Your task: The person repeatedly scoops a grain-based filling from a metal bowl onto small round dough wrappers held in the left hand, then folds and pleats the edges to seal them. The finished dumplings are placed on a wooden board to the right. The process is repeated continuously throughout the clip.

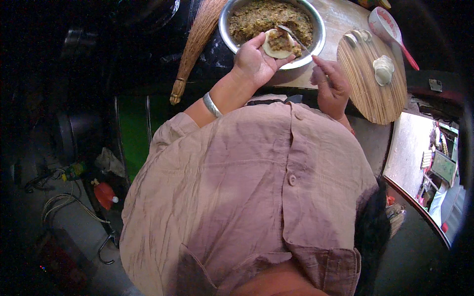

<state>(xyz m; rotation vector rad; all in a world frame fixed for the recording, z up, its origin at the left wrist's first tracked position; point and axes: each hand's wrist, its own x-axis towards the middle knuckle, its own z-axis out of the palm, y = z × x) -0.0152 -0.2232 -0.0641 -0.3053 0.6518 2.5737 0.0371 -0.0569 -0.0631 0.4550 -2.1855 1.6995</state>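
Note:
On the palm and fingers of my left hand (257,61) lies a round dough wrapper (272,51) with minced filling (278,41) heaped on it. My right hand (332,83) grips the handle end of a metal spoon (299,41), whose bowl touches the filling on the wrapper. Both hands are at the near rim of a metal basin (319,40), which holds a large mass of the same filling (259,14). To the right, a round slatted board (364,87) carries a stack of wrappers (383,70) and several folded dumplings (357,36) near its far edge.
A straw broom (198,44) lies left of the basin. Past the board rests a white ladle with a red handle (387,27). Under basin and board is a pale floured work surface (339,16). A looped cable (61,201) lies on the floor at left.

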